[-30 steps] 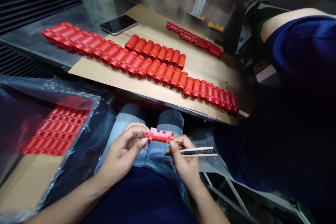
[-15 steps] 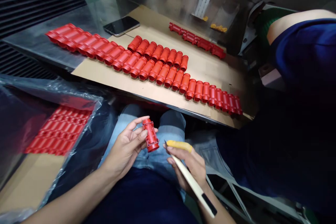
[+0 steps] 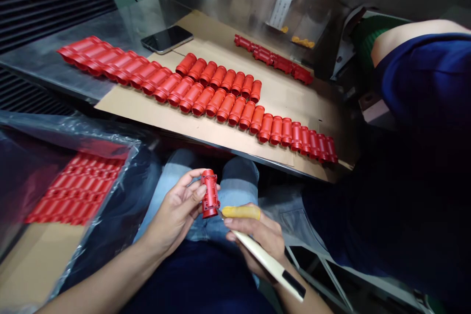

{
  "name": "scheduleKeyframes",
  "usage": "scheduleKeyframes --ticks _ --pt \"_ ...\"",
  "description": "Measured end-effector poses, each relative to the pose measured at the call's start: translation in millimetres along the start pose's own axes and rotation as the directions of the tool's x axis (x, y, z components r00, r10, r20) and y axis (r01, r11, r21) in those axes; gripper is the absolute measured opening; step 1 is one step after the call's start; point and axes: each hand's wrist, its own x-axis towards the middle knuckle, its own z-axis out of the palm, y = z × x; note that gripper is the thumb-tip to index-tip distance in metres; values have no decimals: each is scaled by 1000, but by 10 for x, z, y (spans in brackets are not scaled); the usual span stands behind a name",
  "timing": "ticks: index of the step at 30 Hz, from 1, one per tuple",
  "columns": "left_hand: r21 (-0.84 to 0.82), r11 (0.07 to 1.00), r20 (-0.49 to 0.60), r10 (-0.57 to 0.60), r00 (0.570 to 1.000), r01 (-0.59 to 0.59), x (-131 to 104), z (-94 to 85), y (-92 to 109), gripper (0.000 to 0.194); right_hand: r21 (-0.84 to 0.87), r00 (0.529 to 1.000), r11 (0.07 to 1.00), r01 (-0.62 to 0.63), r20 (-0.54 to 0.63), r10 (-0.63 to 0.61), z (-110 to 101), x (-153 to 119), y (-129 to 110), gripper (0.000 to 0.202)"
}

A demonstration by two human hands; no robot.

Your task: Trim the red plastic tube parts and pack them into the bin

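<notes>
Above my lap, my left hand (image 3: 182,206) holds a red cylindrical part (image 3: 210,194) nearly upright between thumb and fingers. My right hand (image 3: 257,235) grips a knife with a long cream handle (image 3: 263,257) and a black end; a yellow cover (image 3: 241,212) is on one finger. The knife's tip is at the lower right edge of the red part; whether it touches cannot be made out. Beyond my hands, a long row of red parts (image 3: 214,102) lies on cardboard (image 3: 147,110), with a shorter row (image 3: 218,77) behind it.
A phone (image 3: 167,39) lies at the table's back left. More red parts (image 3: 274,59) lie at the back. At lower left, a plastic-lined box (image 3: 44,250) holds several red parts. A person in a dark blue sleeve (image 3: 427,78) is close on the right.
My right hand has moved left, bringing the knife's tip to the lower end of the red part. In my left hand the part is now more upright. The view has shifted slightly.
</notes>
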Motion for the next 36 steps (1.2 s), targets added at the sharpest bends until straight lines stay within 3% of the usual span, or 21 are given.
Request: scheduleKeyframes --ticks 6,13,19,23,28,31,34,36 --pt "4 1000 13 -4 1000 4 5 19 8 46 -10 1000 1000 4 -7 -4 25 35 -22 19" --pt "-24 1000 6 -20 1000 20 10 43 21 47 6 994 994 -109 -21 109 -21 31 -68 17" --pt "-6 999 16 -45 999 45 17 41 25 53 37 998 998 -57 -4 57 -26 54 -57 18" --pt "-7 999 12 -49 999 49 19 44 -1 50 -17 996 997 -77 50 78 -50 40 -25 15" --pt "-28 997 -35 -72 997 71 16 74 -7 50 -179 986 983 30 166 0 -28 -38 39 28" --pt "-42 996 -42 -84 996 82 11 94 23 52 -226 1000 974 -7 2 7 -1 -99 78 33" --pt "-66 993 -55 -100 993 96 8 116 66 52 -220 953 960 -173 -285 106 -22 -97 70 31" --pt "-72 989 -31 -134 991 131 10 136 88 53 -141 942 965 -219 -287 172 -48 -51 32 22"
